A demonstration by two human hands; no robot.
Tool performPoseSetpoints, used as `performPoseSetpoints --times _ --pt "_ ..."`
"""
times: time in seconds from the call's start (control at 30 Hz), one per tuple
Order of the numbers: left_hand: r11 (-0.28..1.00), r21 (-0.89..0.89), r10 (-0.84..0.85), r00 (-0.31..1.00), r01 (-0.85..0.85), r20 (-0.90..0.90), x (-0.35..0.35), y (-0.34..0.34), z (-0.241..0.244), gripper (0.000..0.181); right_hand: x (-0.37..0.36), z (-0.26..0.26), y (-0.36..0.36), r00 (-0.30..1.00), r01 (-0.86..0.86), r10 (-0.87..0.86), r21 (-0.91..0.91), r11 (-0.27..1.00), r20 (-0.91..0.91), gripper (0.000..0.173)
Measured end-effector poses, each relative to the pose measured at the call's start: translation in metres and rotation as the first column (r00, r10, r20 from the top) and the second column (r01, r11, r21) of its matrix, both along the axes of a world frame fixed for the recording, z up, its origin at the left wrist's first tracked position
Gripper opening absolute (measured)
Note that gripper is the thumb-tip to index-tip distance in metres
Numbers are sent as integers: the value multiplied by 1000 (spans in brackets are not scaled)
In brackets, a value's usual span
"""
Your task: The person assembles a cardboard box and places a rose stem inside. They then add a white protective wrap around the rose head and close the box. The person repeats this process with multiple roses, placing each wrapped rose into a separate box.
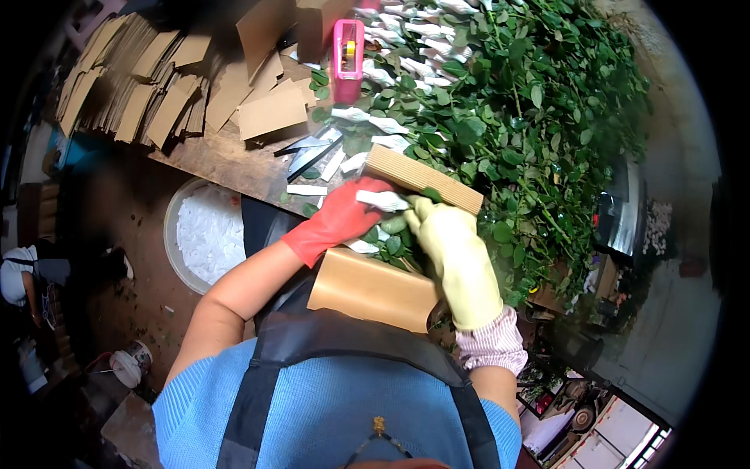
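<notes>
My left hand (pixel 345 217), in a red rubber glove, is at a flower bud (pixel 382 200) wrapped in white netting. My right hand (pixel 451 246), in a pale yellow glove, has its fingers at the stem end of that bud. Both hands are above a sheet of brown paper or cardboard (pixel 372 287), on which green leaves and another netted bud (pixel 362 246) lie. Just beyond the hands stands the edge of a corrugated cardboard piece (pixel 425 179). How firmly the fingers close is partly hidden.
Leafy stems (pixel 527 129) with netted buds (pixel 428 53) cover the right side. A pink tape dispenser (pixel 348 50), scissors-like black-handled tool (pixel 313 151) and cardboard pieces (pixel 272 111) lie on the wooden table (pixel 217 161). A tub (pixel 170 234) of white netting stands left; a person (pixel 26 275) is farther left.
</notes>
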State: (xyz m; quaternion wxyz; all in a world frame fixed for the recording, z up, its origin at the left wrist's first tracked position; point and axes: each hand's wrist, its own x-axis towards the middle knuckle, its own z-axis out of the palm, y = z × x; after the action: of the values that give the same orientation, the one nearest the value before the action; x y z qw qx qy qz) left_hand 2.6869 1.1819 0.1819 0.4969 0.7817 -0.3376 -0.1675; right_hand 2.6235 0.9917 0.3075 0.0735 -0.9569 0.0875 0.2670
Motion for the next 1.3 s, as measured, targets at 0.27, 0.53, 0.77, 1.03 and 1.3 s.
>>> performPoseSetpoints --times 0.27,0.53,0.77,1.03,1.3 --pt "980 161 115 993 -113 -2 1 6 8 47 12 -42 -4 994 36 -42 -62 997 -103 39" --pt "905 -147 384 915 -400 -122 -4 30 18 24 3 -48 -7 999 -6 10 -102 995 43 32" --pt "930 210 367 799 -302 -476 25 55 25 35 6 -32 -7 999 -36 35 -2 999 -15 43" --pt "981 6 177 876 -195 -449 13 29 6 36 11 -64 9 997 -14 -1 -194 981 -80 41" --pt "941 217 327 859 -259 -393 31 83 19 34 4 -26 -9 999 20 -16 139 990 -28 41"
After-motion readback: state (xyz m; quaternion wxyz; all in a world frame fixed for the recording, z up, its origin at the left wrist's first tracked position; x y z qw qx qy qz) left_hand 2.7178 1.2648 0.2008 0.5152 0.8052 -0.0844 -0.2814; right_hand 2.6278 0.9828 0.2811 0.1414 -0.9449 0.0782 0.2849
